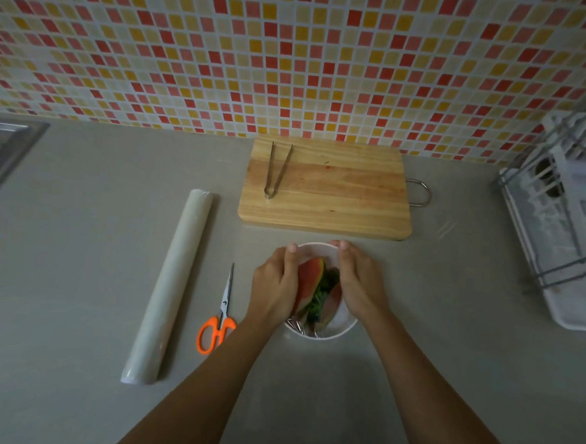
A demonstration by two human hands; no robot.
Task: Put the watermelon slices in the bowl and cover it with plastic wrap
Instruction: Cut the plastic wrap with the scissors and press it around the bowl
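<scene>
A white bowl [341,327] stands on the grey counter just in front of the cutting board. Watermelon slices [310,281] with red flesh and dark green rind lie inside it. Clear plastic wrap [295,323] lies over the bowl and crinkles at its near rim. My left hand [276,282] lies over the bowl's left side, fingers reaching to the far rim. My right hand [360,281] lies over the right side the same way. Both hands press the wrap down on the bowl. The roll of plastic wrap [171,283] lies to the left.
Orange-handled scissors [218,320] lie between the roll and the bowl. A wooden cutting board [337,197] at the back carries metal tongs [277,169]. A white dish rack [569,221] stands at the right. A steel sink edge [4,149] shows at the far left.
</scene>
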